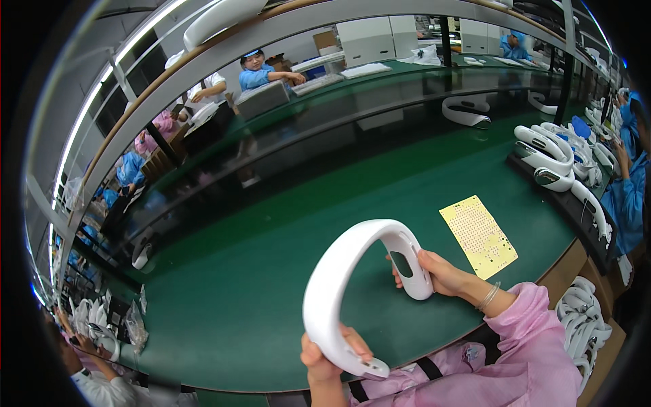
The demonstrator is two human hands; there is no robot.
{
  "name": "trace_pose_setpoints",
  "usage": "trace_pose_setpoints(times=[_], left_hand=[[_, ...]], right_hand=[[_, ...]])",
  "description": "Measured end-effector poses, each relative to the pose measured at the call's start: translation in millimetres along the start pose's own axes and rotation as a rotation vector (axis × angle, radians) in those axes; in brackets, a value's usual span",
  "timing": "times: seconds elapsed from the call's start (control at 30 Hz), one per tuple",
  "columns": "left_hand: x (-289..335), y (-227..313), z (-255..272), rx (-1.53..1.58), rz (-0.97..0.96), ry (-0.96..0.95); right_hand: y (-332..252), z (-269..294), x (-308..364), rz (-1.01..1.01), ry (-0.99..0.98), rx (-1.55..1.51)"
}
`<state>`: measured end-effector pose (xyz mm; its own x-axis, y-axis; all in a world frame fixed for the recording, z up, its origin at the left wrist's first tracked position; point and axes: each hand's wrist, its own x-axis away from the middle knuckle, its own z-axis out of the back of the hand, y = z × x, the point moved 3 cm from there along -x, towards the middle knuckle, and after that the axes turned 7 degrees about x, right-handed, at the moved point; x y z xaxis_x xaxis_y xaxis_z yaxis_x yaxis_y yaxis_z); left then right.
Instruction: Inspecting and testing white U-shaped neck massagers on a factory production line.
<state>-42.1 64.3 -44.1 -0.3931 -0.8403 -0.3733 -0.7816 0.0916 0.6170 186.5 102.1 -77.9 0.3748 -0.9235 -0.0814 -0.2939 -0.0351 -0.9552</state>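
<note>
Green tabletop [237, 319] fills the middle of a busy workroom, its edges bowed by the wide lens. Nearest, above the table's front edge, a white curved band [322, 292] is held like a tilted arch. The left hand [329, 356] curls around its lower end, fingers on the inside; the right hand [441, 275], wrist bent inward below a pink sleeve [522, 319], pinches the other end between thumb and fingers, partly hidden behind the band. At lower right, white parts [583, 325] crowd a cardboard box [603, 370]. Just beyond the right hand lies a yellow card [479, 237] dotted with holes; to its right, more white bands [542, 146] are heaped along a black tray [566, 207]. Farther off, a metal rail [285, 32] arches across the view, and a co-worker in blue [254, 80] leans at another table.
</note>
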Motion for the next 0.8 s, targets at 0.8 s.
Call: trace_pose_setpoints(times=[0.8], left_hand=[[0, -31, 76, -0.089, 0.098, 0.502]], right_hand=[[-95, -104, 38, 0.237, -0.304, 0.390]])
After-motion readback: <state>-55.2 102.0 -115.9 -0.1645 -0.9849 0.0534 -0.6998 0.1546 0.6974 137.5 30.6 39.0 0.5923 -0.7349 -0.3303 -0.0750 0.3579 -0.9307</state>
